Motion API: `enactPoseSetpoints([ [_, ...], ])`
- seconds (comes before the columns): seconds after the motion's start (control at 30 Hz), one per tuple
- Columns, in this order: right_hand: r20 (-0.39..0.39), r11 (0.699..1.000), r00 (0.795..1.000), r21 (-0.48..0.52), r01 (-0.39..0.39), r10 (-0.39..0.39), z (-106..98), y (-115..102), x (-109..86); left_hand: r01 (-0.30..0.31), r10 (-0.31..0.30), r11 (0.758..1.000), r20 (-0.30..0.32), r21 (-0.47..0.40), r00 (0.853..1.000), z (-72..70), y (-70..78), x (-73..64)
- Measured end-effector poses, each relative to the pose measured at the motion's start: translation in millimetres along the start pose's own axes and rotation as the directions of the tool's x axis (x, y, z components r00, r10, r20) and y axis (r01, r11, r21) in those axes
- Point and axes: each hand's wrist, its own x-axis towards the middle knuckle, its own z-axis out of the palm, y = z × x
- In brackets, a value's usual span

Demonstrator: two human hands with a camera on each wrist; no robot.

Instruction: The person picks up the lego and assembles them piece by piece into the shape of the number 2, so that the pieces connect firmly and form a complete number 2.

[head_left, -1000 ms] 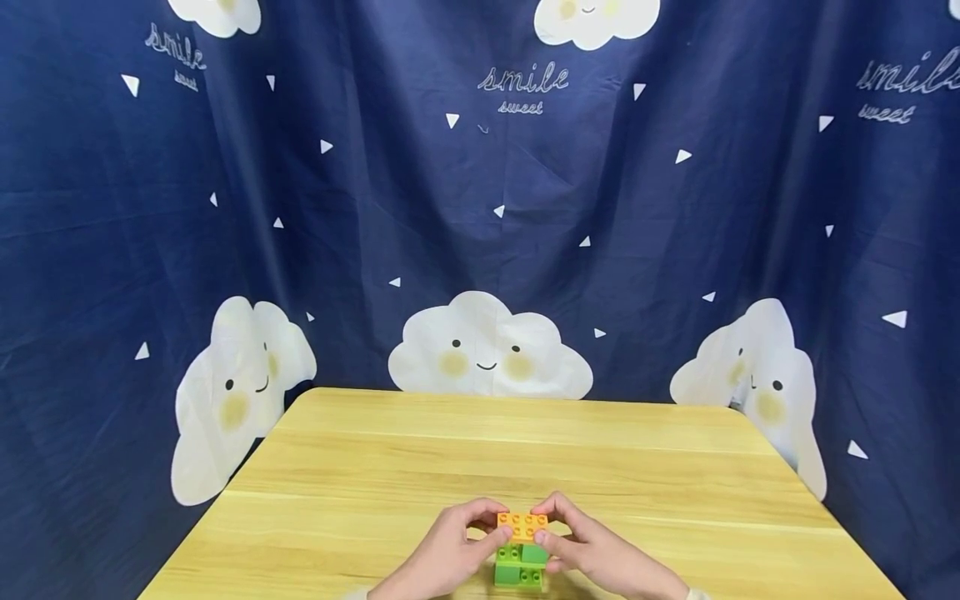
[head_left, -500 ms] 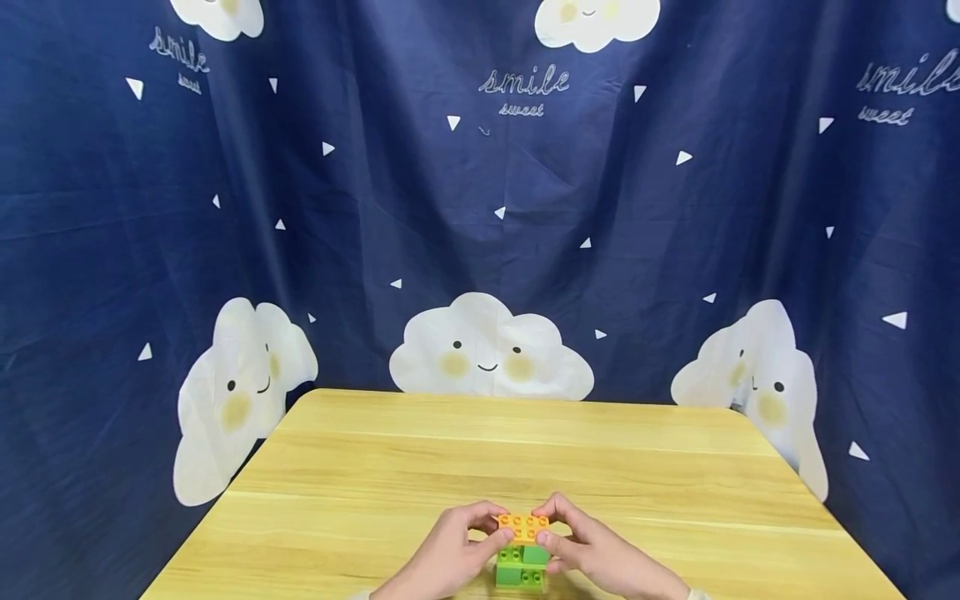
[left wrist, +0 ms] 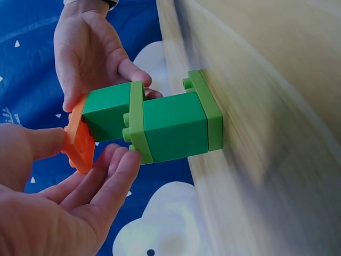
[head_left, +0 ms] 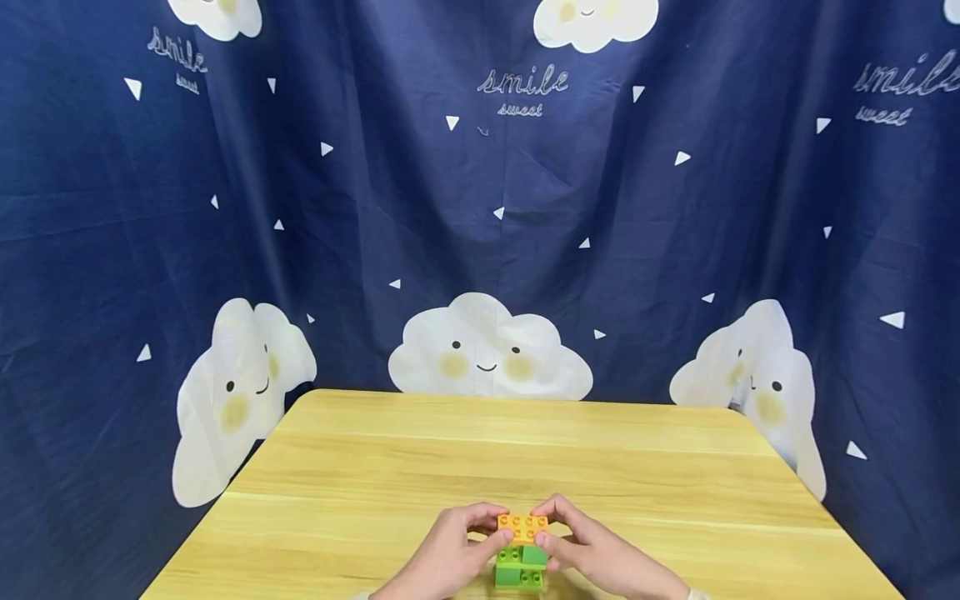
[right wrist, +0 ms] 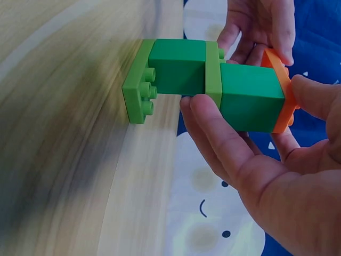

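Note:
A toy building-brick tower stands on the table at the front. From the bottom it has a light green plate (right wrist: 134,90), a dark green block (left wrist: 176,125) on the left, a second light green plate (left wrist: 139,120), another dark green block (right wrist: 253,96) on the right, and an orange plate (head_left: 522,523) on top. My left hand (head_left: 448,548) pinches the orange plate's left end, thumb on its studs. At the right end my right hand (head_left: 600,557) has its thumb on the orange plate, with fingers along the tower's side reaching the middle light green plate.
The wooden table (head_left: 495,450) stretches away behind the tower. A dark blue curtain (head_left: 420,183) with white clouds hangs close around its far and side edges.

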Motion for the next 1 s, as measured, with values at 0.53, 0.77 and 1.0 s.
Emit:
enactPoseSetpoints([
  [0.53, 0.006, 1.0, 1.0, 0.026, 0.007, -0.007, 1.1, 2.3, -0.5, -0.01, 0.009, 0.999, 0.023, 0.045, 1.0, -0.5, 0.7, -1.7],
  [0.77, -0.017, 1.0, 1.0, 0.01, 0.012, -0.011, -0.7, 5.0, 0.7, -0.018, 0.017, 0.999, 0.023, 0.046, 1.0, -2.2, 2.3, -1.1],
  [1.0, -0.018, 0.998, 1.0, -0.064, 0.004, -0.005, -5.1, 1.0, -0.6, 0.0, -0.001, 1.0, 0.049, 0.021, 0.999, -4.4, 5.3, -0.5],
])
